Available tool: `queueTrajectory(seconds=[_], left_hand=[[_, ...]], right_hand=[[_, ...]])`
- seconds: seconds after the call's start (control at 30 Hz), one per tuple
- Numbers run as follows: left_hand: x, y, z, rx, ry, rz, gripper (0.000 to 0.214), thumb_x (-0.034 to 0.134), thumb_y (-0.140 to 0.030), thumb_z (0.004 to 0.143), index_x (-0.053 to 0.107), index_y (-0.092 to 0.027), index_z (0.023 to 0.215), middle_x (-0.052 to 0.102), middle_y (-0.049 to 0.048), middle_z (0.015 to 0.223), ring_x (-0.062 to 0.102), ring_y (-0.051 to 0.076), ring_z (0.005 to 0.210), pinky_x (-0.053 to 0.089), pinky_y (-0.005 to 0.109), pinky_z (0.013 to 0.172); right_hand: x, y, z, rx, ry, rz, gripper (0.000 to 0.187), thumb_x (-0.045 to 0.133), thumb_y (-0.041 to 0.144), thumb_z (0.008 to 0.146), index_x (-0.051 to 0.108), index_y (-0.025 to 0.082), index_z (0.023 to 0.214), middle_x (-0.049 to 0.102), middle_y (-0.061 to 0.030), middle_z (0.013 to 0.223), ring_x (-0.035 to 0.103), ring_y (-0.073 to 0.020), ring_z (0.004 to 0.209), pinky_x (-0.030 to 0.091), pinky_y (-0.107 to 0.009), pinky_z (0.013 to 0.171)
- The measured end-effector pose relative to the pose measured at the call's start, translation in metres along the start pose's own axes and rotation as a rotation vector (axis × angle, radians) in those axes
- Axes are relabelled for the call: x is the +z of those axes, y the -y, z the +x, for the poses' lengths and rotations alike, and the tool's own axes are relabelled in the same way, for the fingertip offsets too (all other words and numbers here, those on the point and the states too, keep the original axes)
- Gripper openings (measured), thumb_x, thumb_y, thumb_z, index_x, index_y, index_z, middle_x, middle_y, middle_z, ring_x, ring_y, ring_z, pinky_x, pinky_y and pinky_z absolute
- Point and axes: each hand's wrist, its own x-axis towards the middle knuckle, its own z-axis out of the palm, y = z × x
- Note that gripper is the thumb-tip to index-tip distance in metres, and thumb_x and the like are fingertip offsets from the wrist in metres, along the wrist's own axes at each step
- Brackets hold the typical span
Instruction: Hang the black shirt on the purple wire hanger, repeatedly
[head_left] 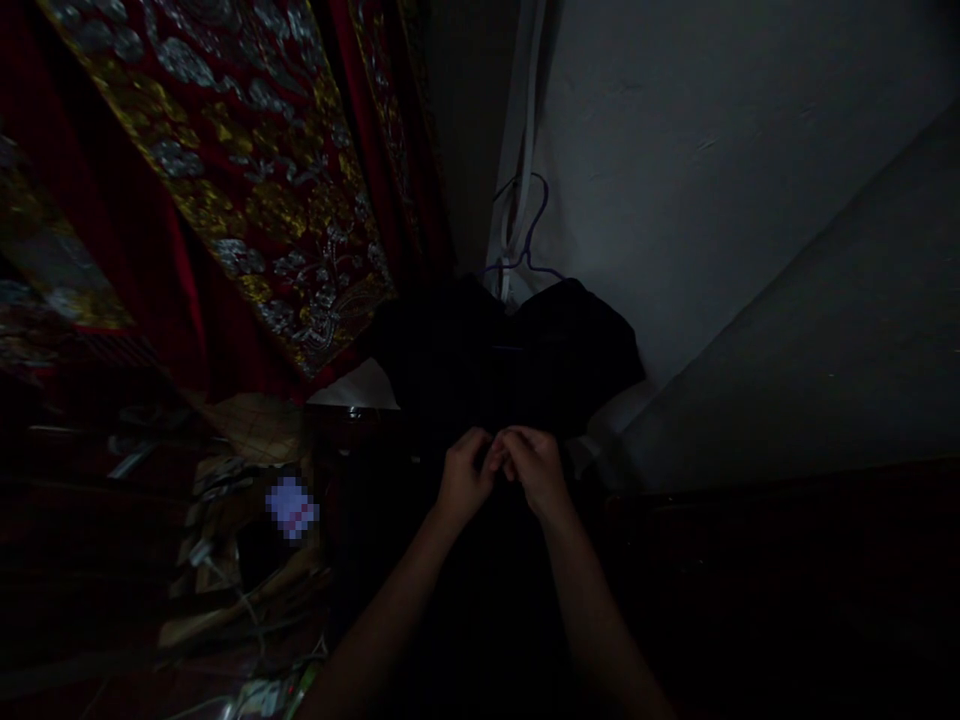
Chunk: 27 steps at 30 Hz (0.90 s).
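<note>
A very dark short-sleeved shirt (517,350) hangs in front of me on a thin purple hanger (529,235). Its lower part fades into shadow, so where it ends cannot be made out. My left hand (466,470) and my right hand (531,465) meet at the middle of its front, below the neckline. On both, the fingers are curled in and pinch at the dark cloth, with the fingertips close together. Any button or small fastening between them is too dark to see.
A red cloth (247,180) with gold and silver decoration hangs at the left. Pale cord or pipe (531,100) runs down beside the grey wall (712,180). Lower left, blurred clutter with cables surrounds a cardboard-like piece (262,428) and a pixelated bright patch (292,508).
</note>
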Motion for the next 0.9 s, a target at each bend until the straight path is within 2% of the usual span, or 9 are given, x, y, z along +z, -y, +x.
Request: queueTrajectory(seconds=[0.13,0.27,0.37,0.43,0.5,0.57,0.67,0.77,0.9], left_hand=[[0.013,0.008,-0.005,-0.023,0.076,0.028,0.01,0.055,-0.02,0.092,0.059,-0.021,0.082,0.065,0.0055,0.083,0.061,0.02,0.079,0.046,0.032,0.076],[0.019,0.011,0.0,-0.028,0.16,0.062,0.014,0.056,-0.016,0.09,0.061,-0.02,0.078,0.065,0.0054,0.078,0.061,0.02,0.072,0.046,0.031,0.071],[0.001,-0.008,0.026,0.016,0.282,0.067,0.013,0.064,-0.01,0.081,0.065,-0.019,0.071,0.064,0.0026,0.069,0.06,0.019,0.064,0.045,0.03,0.068],[-0.021,-0.033,0.051,0.071,0.3,0.056,0.014,0.066,-0.008,0.078,0.071,-0.02,0.083,0.07,0.0032,0.08,0.065,0.019,0.073,0.047,0.029,0.075],[-0.043,-0.063,0.076,0.17,0.083,0.033,0.025,0.062,-0.016,0.089,0.071,-0.021,0.111,0.073,0.0055,0.098,0.067,0.02,0.088,0.048,0.03,0.084],[-0.061,-0.09,0.1,0.336,-0.116,0.023,0.037,0.059,-0.023,0.095,0.062,-0.022,0.132,0.071,0.0046,0.098,0.066,0.019,0.086,0.048,0.029,0.083],[-0.071,-0.112,0.125,0.548,-0.081,0.13,0.022,0.058,-0.023,0.096,0.07,-0.02,0.114,0.07,0.0048,0.094,0.065,0.018,0.086,0.046,0.028,0.08],[-0.066,-0.116,0.133,0.613,-0.066,0.239,0.014,0.057,-0.022,0.096,0.07,-0.018,0.092,0.068,0.0049,0.088,0.063,0.019,0.084,0.045,0.028,0.078],[-0.073,-0.117,0.13,0.592,-0.279,0.255,0.012,0.059,-0.022,0.095,0.068,-0.018,0.088,0.068,0.0036,0.088,0.062,0.019,0.089,0.043,0.031,0.088]], right_hand=[[-0.005,0.051,0.042,-0.097,-0.189,0.179,0.019,0.063,0.035,0.065,0.06,0.018,0.058,0.058,0.0004,0.044,0.043,-0.0064,0.033,0.025,-0.017,0.034],[0.001,0.101,0.068,-0.233,-0.198,0.218,0.019,0.063,0.033,0.069,0.058,0.017,0.059,0.057,0.001,0.045,0.046,-0.0058,0.035,0.026,-0.015,0.034],[0.004,0.11,0.065,-0.268,-0.147,0.168,0.021,0.06,0.034,0.071,0.059,0.017,0.06,0.056,0.0021,0.043,0.043,-0.0048,0.034,0.025,-0.015,0.035],[0.001,0.106,0.06,-0.289,-0.121,0.112,0.021,0.057,0.035,0.07,0.06,0.017,0.059,0.055,0.0027,0.043,0.042,-0.0049,0.035,0.025,-0.016,0.035],[-0.005,0.103,0.057,-0.329,-0.088,0.047,0.02,0.056,0.034,0.07,0.059,0.018,0.058,0.054,0.0031,0.044,0.044,-0.0057,0.036,0.026,-0.017,0.037],[-0.011,0.103,0.057,-0.384,-0.045,-0.013,0.02,0.054,0.032,0.071,0.06,0.018,0.058,0.054,0.0032,0.044,0.046,-0.0068,0.037,0.027,-0.018,0.038],[-0.014,0.107,0.061,-0.476,-0.012,-0.102,0.02,0.053,0.029,0.075,0.062,0.018,0.06,0.054,0.0033,0.046,0.047,-0.008,0.04,0.029,-0.019,0.042],[-0.009,0.099,0.067,-0.53,-0.071,-0.192,0.022,0.053,0.028,0.079,0.059,0.019,0.059,0.054,0.0034,0.047,0.049,-0.0091,0.044,0.033,-0.021,0.047],[0.0,0.061,0.072,-0.391,-0.113,-0.295,0.027,0.054,0.026,0.079,0.054,0.02,0.053,0.052,0.003,0.048,0.048,-0.0101,0.048,0.032,-0.022,0.049]])
